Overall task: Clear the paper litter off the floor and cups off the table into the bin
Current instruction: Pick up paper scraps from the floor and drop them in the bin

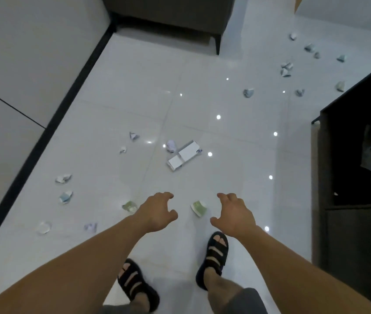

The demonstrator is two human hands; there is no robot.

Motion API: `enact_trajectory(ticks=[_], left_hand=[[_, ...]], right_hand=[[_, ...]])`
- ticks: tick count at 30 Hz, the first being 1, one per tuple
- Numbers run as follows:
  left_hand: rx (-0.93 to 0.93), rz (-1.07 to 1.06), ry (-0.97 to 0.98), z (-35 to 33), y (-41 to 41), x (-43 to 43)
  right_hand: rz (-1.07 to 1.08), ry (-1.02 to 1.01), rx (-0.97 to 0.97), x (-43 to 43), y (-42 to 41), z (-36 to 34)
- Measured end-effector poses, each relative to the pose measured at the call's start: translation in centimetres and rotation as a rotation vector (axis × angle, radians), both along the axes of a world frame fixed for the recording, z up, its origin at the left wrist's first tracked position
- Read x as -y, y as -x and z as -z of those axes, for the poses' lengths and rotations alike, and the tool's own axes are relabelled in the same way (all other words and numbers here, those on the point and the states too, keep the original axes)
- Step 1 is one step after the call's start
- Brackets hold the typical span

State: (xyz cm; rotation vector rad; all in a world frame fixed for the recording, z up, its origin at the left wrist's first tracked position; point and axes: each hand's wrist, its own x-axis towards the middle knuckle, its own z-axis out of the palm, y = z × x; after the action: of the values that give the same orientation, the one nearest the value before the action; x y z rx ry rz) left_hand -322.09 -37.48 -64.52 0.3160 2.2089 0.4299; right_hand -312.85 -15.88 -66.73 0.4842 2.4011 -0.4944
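Your black sandals [214, 257] stand on the white tile floor [116, 98]. Above it your left hand [157, 213] and right hand [233, 214] hover empty, fingers loosely curled and spread, with a crumpled green paper [199, 208] lying between them. Beyond lie a flattened white box [183, 158] and scattered paper scraps [285, 69]. The dark bin [350, 89] stands at your right.

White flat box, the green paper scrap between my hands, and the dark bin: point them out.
white flat box [190, 150]: head view, on its larger white panel.
green paper scrap [199, 208]: head view, on its centre.
dark bin [357, 245]: head view, on its outer front wall.
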Motion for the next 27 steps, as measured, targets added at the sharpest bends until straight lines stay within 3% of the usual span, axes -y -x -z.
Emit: enact_trajectory(ticks=[8, 14, 21, 27], left_hand=[[0.035, 0.127, 0.012, 28.1, 3.2, -2.8], [0.022, 0.195, -0.065, 40.5, 5.7, -3.2], [0.079, 0.148, -0.146, 45.4, 7.9, -2.1], [0.146, -0.175, -0.315, 40.8, 10.0, 0.8]], right_hand=[[-0.09, -0.047, 0.085, -0.1, 4.0, 28.1], [-0.099, -0.097, 0.067, 2.0, 3.9, 42.3], [-0.009, -0.13, -0.023, 2.8, 4.1, 47.6], [-0.285, 0.065, -0.464, 7.9, 11.9, 40.1]])
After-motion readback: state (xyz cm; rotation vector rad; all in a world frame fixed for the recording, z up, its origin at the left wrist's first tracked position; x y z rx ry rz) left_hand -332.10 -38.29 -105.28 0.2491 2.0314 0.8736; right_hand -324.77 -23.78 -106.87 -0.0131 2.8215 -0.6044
